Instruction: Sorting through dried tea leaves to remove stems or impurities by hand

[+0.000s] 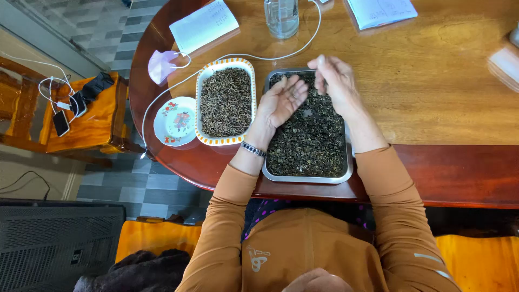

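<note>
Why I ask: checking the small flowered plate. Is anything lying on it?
No, the flowered plate left of the patterned tray shows only its painted flowers.

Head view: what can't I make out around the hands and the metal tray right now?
- Right hand fingertips: curled, any pinch hidden.
- Metal tray far end: covered by both hands.
- Left hand palm contents: too small.
- Glass: top cut off by edge.
</note>
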